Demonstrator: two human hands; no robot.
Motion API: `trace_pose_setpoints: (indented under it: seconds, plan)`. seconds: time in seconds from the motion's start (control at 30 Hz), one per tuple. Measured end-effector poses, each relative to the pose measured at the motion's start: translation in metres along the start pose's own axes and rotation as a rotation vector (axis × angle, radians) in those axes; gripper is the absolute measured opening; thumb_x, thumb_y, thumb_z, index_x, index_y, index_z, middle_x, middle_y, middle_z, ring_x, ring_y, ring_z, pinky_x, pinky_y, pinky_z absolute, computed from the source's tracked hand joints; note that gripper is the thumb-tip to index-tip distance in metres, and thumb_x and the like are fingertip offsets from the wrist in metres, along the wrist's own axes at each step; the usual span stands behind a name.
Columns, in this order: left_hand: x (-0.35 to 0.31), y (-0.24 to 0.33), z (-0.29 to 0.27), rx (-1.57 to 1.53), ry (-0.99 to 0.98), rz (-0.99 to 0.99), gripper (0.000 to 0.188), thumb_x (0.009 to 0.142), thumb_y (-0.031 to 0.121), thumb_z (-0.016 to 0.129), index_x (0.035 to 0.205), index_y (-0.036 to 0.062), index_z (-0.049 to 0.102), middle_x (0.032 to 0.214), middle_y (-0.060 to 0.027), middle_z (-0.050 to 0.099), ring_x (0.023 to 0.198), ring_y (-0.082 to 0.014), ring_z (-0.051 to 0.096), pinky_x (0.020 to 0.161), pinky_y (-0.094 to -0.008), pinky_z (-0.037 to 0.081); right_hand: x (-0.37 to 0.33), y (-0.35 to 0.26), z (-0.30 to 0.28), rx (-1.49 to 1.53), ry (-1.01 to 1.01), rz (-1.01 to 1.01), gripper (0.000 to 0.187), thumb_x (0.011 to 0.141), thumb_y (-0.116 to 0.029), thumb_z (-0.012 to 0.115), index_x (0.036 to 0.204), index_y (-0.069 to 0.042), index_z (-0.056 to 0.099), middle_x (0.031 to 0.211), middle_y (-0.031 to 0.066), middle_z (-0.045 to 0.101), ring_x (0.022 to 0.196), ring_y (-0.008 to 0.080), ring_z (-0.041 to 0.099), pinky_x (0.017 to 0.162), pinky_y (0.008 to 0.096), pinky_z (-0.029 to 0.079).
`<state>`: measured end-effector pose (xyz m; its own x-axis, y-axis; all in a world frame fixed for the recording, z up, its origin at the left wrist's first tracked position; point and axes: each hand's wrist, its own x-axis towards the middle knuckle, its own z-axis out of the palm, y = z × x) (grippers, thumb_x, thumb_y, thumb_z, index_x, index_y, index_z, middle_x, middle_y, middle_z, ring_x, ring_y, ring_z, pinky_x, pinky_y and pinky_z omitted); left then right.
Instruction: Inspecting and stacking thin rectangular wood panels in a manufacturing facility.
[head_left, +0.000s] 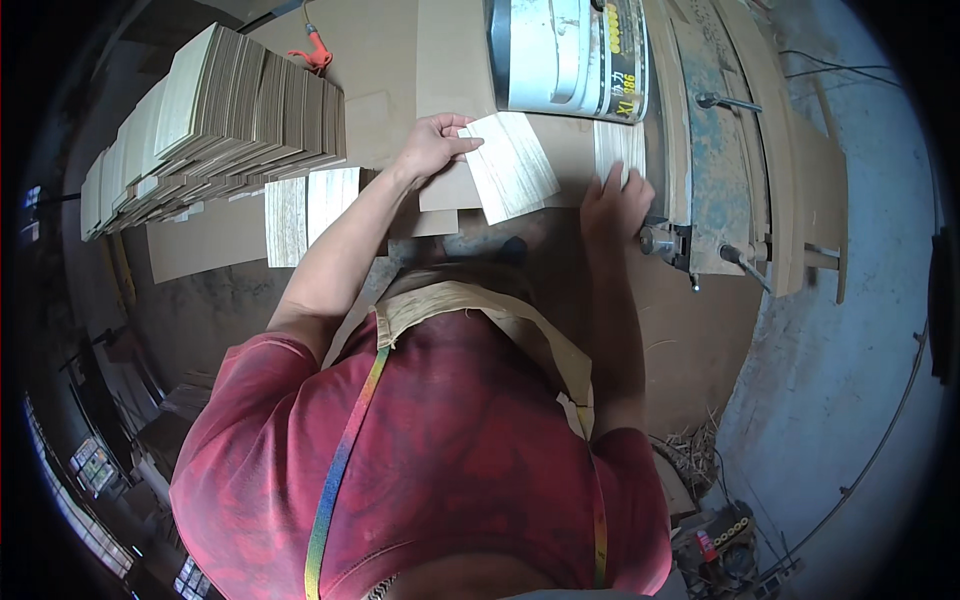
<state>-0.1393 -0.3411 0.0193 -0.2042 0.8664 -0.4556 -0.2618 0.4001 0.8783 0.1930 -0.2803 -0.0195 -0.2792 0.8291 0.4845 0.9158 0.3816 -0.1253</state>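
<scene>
My left hand (436, 146) pinches the left edge of a pale wood-grain panel (511, 166), its thumb on the top face. The panel is tilted in front of me, in the middle of the workbench. On the right, my right hand (617, 207) rests its spread fingers on another pale wood-grain panel (617, 147), partly hidden by the hand, close to the bench's machine side. Just beyond both panels stands a white bucket (560, 60) with a dark label. Two more pale panels (287, 222) lie to the left, partly behind my left forearm.
Tall stacks of thin panels (240, 95) fill the bench's left side. A red air blow gun (316, 50) lies behind them. On the right is a worn metal and wood machine part (712, 130) with protruding handles. Wood scraps (690, 450) lie on the floor at lower right.
</scene>
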Motion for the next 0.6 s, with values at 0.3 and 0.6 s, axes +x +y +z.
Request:
trace_pose_setpoints:
  seconds: [0.3, 0.6]
  plan:
    - [0.002, 0.02, 0.045, 0.387, 0.104, -0.029, 0.016, 0.101, 0.0, 0.08, 0.116, -0.0048, 0.075, 0.09, -0.0051, 0.072, 0.071, -0.0103, 0.066, 0.067, -0.0221, 0.06, 0.003, -0.071, -0.005, 0.296, -0.045, -0.135, 0.057, 0.088, -0.034, 0.086, 0.138, -0.009, 0.073, 0.135, 0.023, 0.064, 0.118, 0.0441, 0.061, 0.095, 0.0545, 0.055]
    - [-0.008, 0.008, 0.0, 0.069, -0.062, -0.082, 0.024, 0.103, -0.005, 0.073, 0.127, -0.0086, 0.074, 0.104, -0.0112, 0.077, 0.082, -0.0157, 0.074, 0.078, -0.025, 0.065, -0.034, -0.014, -0.036, 0.159, -0.06, -0.04, 0.054, 0.09, -0.032, 0.085, 0.137, -0.009, 0.07, 0.14, 0.0228, 0.06, 0.117, 0.0458, 0.061, 0.096, 0.0571, 0.054]
